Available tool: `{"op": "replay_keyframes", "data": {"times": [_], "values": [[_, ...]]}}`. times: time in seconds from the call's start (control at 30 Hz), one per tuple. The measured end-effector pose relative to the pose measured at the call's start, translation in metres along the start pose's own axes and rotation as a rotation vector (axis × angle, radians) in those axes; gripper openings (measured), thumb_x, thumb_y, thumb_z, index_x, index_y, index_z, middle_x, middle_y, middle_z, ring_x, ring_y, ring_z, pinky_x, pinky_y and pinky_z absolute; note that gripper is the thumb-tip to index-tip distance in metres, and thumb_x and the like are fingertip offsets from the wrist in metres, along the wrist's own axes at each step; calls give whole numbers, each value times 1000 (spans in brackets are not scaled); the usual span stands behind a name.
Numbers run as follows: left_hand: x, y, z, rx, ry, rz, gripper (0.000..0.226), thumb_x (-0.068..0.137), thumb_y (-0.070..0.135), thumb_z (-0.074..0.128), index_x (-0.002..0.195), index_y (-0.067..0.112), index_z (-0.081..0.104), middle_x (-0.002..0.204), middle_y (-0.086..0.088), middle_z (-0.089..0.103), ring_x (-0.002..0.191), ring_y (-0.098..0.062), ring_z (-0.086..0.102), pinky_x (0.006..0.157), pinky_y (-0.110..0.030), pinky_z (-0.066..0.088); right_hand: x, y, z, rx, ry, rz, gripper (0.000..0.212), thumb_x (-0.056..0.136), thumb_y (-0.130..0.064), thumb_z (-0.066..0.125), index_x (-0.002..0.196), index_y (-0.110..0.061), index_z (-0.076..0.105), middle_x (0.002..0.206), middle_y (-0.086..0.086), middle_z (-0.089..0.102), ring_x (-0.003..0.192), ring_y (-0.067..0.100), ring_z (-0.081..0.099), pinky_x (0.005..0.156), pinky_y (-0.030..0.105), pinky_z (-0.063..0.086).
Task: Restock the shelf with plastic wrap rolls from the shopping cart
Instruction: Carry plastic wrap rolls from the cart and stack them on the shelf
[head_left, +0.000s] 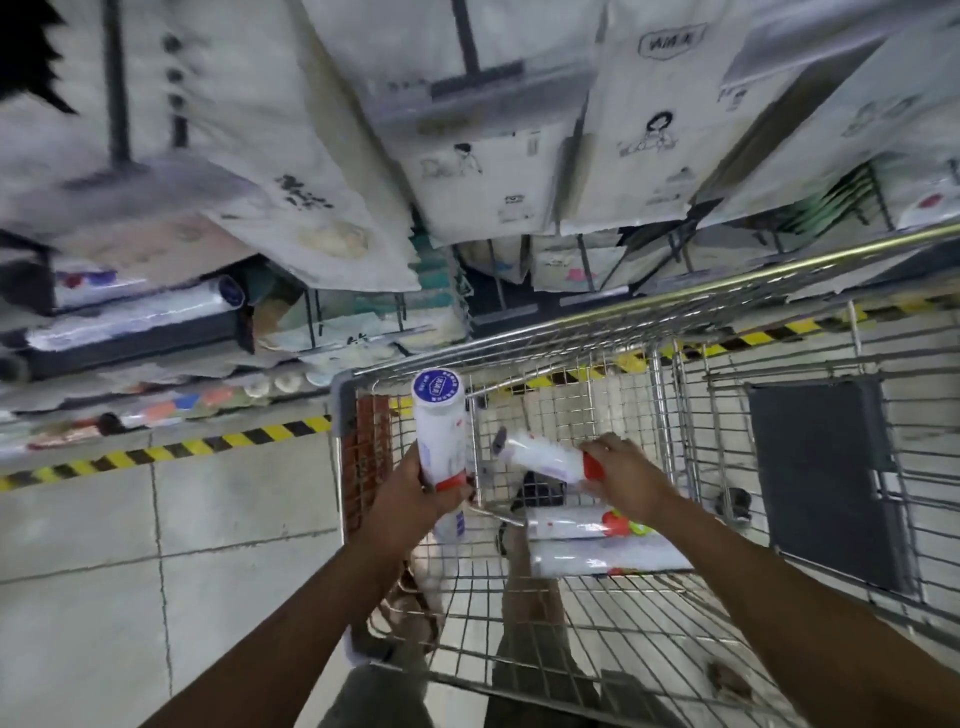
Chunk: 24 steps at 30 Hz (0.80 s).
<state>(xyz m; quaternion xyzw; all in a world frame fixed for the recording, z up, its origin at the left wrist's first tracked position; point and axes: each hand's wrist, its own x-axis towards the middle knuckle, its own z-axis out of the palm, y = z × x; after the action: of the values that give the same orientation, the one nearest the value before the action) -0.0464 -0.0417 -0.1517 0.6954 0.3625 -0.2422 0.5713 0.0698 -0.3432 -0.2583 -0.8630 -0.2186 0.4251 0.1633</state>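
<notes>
— Plastic wrap rolls (571, 524): where?
— Left hand (415, 499) grips an upright roll (439, 431) near its red end; right hand (631, 475), at three o'clock, clasps a second roll (543, 457) over the shopping cart (571, 323).
— Handling?
— Likely light, stiff, slick; grip mid-barrel.

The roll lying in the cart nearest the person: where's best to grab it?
Probably around its middle, from above. The nearer roll lies flat, lengthwise left to right, on the cart floor, with wire walls around it, so only the open top gives clear access.
</notes>
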Motion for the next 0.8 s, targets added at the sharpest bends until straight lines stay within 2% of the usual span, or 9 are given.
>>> {"op": "replay_keyframes", "data": {"times": [0.07, 0.13, 0.2, 0.27, 0.43, 0.53, 0.6, 0.7, 0.8], "values": [[-17, 1, -17, -40, 22, 43, 50, 84, 3, 82, 121, 29, 62, 108, 15, 76, 104, -6, 71, 88, -29, 58, -11, -30, -15, 102, 52, -22, 70, 86, -51, 72, 144, -19, 50, 126, 2, 52, 111, 20, 51, 89, 31, 42], [-35, 2, -38, -68, 21, 101, 56, 84, 1, 82, 125, 31, 59, 113, 16, 75, 106, -3, 70, 85, -22, 58, -24, -66, -28, 168, 95, -29, 67, 88, -45, 73, 144, -17, 50, 120, -4, 47, 107, 16, 50, 89, 28, 39], [-57, 2, -62, -105, 13, 122, 58, 83, 1, 82, 130, 24, 57, 114, 13, 73, 100, 1, 70, 78, -17, 56, -41, -107, -39, 213, 124, -42, 63, 90, -41, 73, 144, -19, 50, 118, -8, 45, 106, 14, 51, 93, 31, 43], [-82, -3, -92, -125, 13, 139, 50, 84, 2, 81, 127, 17, 59, 112, 8, 74, 94, 2, 70, 74, -16, 55, -60, -151, -44, 255, 162, -76, 61, 90, -40, 73, 144, -22, 51, 120, -9, 46, 107, 13, 54, 100, 37, 47], [-153, -36, -183, -207, 76, 243, 31, 84, 6, 82, 112, 10, 69, 97, 5, 79, 89, -7, 71, 75, -19, 54, -102, -286, -38, 256, 286, -214, 50, 89, -30, 75, 135, -18, 58, 113, -6, 53, 105, 15, 55, 98, 44, 49], [-198, -52, -243, -308, 132, 310, 34, 84, 11, 83, 115, 13, 68, 104, 1, 78, 95, -13, 72, 80, -25, 57, -122, -376, -27, 209, 327, -302, 40, 92, -34, 71, 128, -33, 54, 113, -9, 54, 106, 14, 57, 94, 37, 48], [-226, -61, -285, -335, 196, 374, 34, 87, 8, 80, 117, 12, 66, 106, -3, 77, 95, -16, 72, 76, -28, 58, -129, -436, -19, 206, 338, -381, 39, 93, -32, 71, 127, -36, 52, 114, -10, 56, 109, 14, 57, 96, 36, 47], [-270, -78, -345, -346, 295, 430, 33, 87, 6, 79, 116, 12, 64, 101, 1, 76, 85, -3, 72, 66, -18, 54, -136, -520, -8, 192, 344, -483, 37, 91, -36, 72, 124, -37, 55, 113, -6, 61, 104, 9, 60, 92, 36, 49], [-308, -99, -404, -358, 385, 462, 39, 86, 9, 81, 121, 12, 64, 107, 3, 76, 88, 1, 72, 70, -16, 55, -142, -600, 2, 228, 310, -564, 35, 93, -37, 71, 124, -42, 57, 117, -16, 63, 106, -2, 60, 89, 25, 48]]}}
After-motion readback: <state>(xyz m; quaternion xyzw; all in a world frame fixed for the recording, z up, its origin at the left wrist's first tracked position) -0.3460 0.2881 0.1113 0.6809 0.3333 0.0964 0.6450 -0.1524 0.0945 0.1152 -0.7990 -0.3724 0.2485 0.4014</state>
